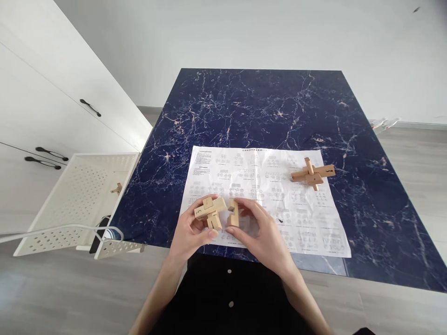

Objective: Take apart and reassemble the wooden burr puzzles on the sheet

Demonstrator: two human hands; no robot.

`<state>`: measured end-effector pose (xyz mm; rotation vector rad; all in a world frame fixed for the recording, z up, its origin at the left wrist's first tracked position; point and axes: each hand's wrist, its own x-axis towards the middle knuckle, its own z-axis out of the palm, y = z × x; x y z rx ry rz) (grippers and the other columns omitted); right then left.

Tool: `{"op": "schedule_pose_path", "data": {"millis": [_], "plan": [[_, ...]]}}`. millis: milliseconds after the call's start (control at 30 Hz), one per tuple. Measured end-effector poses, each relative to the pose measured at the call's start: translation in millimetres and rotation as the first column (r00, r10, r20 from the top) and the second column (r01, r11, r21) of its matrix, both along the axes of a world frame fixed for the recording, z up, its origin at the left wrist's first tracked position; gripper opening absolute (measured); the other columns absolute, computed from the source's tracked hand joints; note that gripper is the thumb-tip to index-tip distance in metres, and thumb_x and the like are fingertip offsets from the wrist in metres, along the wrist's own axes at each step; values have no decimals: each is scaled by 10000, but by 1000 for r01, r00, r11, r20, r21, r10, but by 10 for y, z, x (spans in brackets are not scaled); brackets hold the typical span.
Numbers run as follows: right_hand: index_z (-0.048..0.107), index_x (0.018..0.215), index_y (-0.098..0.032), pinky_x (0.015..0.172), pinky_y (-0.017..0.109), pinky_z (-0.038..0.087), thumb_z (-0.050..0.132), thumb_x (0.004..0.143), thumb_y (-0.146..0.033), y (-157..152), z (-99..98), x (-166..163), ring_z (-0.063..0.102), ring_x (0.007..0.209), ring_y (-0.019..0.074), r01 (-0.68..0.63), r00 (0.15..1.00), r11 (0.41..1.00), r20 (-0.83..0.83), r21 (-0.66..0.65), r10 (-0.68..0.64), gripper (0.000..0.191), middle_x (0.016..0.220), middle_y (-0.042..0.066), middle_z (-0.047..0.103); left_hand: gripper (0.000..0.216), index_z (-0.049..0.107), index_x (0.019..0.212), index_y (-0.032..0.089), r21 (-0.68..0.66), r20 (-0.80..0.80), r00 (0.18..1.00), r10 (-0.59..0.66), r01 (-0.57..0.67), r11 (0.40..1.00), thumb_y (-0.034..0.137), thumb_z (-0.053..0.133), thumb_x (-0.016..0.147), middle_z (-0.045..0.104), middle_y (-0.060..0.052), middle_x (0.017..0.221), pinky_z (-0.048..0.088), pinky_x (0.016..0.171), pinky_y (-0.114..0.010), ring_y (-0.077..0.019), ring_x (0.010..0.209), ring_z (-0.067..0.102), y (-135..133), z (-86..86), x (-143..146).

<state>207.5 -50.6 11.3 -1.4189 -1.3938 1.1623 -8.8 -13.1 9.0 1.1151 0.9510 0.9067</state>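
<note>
In my left hand (191, 231) is a partly joined wooden burr puzzle (210, 211) made of pale interlocking blocks, with numbers marked on some faces. My right hand (260, 232) pinches a single notched wooden puzzle piece (233, 213) between thumb and fingers, its notch turned toward the left. A small gap separates the piece from the joined blocks. Both hands are just above a printed instruction sheet (240, 186) that lies creased on the table. A darker wooden cross-shaped puzzle (312, 174) rests at the sheet's upper right.
The dark blue marble-patterned table (251, 107) stands against a pale wall. On the left is a white perforated basket (70, 195) with a small wooden piece (117, 188) inside. White cabinets (45, 102) with black handles stand beyond it.
</note>
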Motion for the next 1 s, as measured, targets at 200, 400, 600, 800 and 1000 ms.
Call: {"op": "schedule_pose_path", "data": {"millis": [200, 400, 600, 800, 1000], "plan": [[762, 1370, -292, 1096, 537, 602, 648, 1036, -686, -40, 60, 121, 779, 1119, 310, -179, 876, 961, -479, -211, 58, 529, 1234, 100, 812, 797, 705, 1441, 219, 116, -67, 998, 2, 6, 993, 404, 995, 723, 750, -50, 981, 604, 707, -268, -177, 764, 669, -53, -4, 10], [758, 1378, -314, 1179, 575, 543, 805, 938, -632, -37, 120, 48, 739, 1261, 331, -252, 720, 925, -694, -286, -18, 545, 1297, 87, 792, 760, 710, 1438, 252, 255, -183, 982, 36, 12, 967, 373, 982, 738, 755, -42, 976, 609, 762, -299, -217, 847, 698, -121, 12, 33], [763, 1301, -287, 1191, 582, 529, 909, 842, -546, -50, 82, 17, 714, 1319, 347, -269, 663, 908, -746, -323, -69, 547, 1331, 99, 786, 715, 699, 1409, 282, 360, -256, 962, 97, 2, 933, 425, 968, 763, 748, -27, 1016, 601, 793, -338, -210, 820, 678, -121, 78, 70], [800, 1267, -257, 1145, 549, 565, 736, 1008, -576, -79, 93, -90, 750, 1227, 332, -227, 623, 928, -777, -294, -94, 416, 1265, 104, 803, 711, 699, 1420, 328, 494, -302, 946, 114, 53, 868, 415, 982, 774, 684, -29, 1061, 577, 807, -339, -216, 885, 642, -117, 78, 101], [822, 1255, -242, 1141, 540, 556, 753, 967, -688, -121, 132, -157, 754, 1203, 352, -187, 694, 916, -708, -355, -132, 535, 1231, 107, 819, 720, 673, 1443, 330, 520, -339, 928, 153, 49, 852, 322, 964, 784, 665, 0, 1019, 574, 773, -310, -187, 842, 636, -143, 109, 136]]}}
